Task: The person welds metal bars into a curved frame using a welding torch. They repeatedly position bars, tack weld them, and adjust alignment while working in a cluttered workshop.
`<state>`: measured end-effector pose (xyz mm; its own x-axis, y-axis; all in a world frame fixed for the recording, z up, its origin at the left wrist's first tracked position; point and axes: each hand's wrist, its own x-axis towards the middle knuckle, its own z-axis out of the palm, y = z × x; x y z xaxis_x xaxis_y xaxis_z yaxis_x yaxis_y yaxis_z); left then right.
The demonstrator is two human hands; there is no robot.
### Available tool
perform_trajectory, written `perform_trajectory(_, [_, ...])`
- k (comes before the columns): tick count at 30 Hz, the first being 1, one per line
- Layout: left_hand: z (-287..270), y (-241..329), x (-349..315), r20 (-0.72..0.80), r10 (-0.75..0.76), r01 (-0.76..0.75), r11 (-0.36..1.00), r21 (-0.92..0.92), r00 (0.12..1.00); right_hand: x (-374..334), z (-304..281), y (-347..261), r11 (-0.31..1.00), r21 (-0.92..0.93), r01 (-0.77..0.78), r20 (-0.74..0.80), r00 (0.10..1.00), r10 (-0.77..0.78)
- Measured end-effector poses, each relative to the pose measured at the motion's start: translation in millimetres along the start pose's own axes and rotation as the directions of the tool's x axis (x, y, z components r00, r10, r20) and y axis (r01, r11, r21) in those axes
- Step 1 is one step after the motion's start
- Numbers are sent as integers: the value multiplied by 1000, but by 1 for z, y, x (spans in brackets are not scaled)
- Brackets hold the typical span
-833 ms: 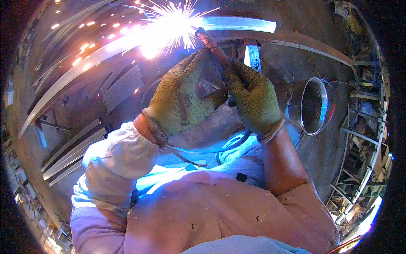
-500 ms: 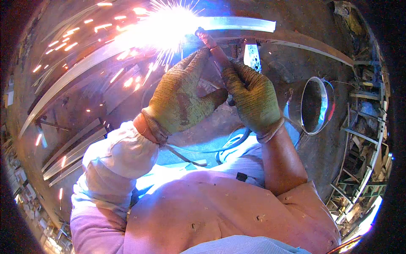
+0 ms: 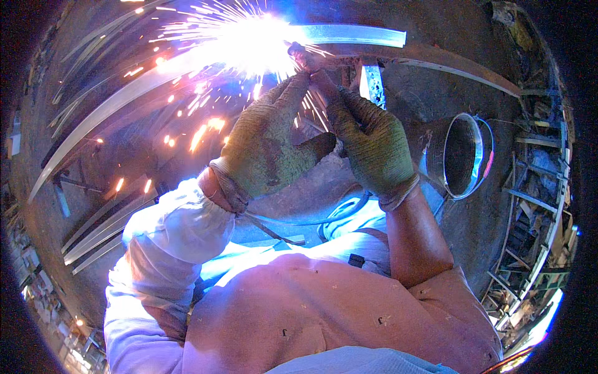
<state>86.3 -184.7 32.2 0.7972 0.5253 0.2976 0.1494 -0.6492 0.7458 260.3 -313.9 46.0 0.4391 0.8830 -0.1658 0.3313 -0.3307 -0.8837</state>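
My right hand [image 3: 374,140], in a dirty yellow-green glove, is closed around the handle of a welding torch [image 3: 320,82]. The torch slants up and left, its nozzle beside a blinding white arc that hides the spot being welded. My left hand [image 3: 265,140], gloved the same way, has its fingers stretched up against the torch neck and its thumb held apart. The arc burns on a long metal bar, whose bright right end [image 3: 355,35] sticks out of the glare. To the left a long pale strip [image 3: 118,100] runs out of the glare.
Sparks fly left and downward. A round metal bucket [image 3: 447,156] lies tipped at the right. Metal strips [image 3: 112,227] rest on the floor at lower left. A ladder-like metal frame [image 3: 536,199] and scrap line the right edge. A cable [image 3: 299,222] loops below my hands.
The spark spray now fans wider around the arc, with fewer streaks at far left. Both hands and the torch hold nearly the same place.
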Motion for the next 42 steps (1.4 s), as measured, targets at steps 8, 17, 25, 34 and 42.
perform_trajectory(8, [1,3,-2,73,-76,86,987,-135,994,-2,-5,-2,990,-117,-76,9,997,77])
perform_trajectory(17, [0,2,-5,48,-71,72,997,-26,996,-5,-3,-7,995,42,-92,-3,996,92])
perform_trajectory(25, [-1,-1,-3,-17,24,-24,1000,-4,1000,-4,-1,-7,996,-3,-88,-7,996,88])
perform_trajectory(34, [4,-3,-4,74,-42,55,980,-193,996,-5,-3,-4,994,6,-113,40,993,113])
perform_trajectory(42, [-2,0,1,76,-33,44,988,-145,997,-3,-1,-3,992,104,-69,26,997,66])
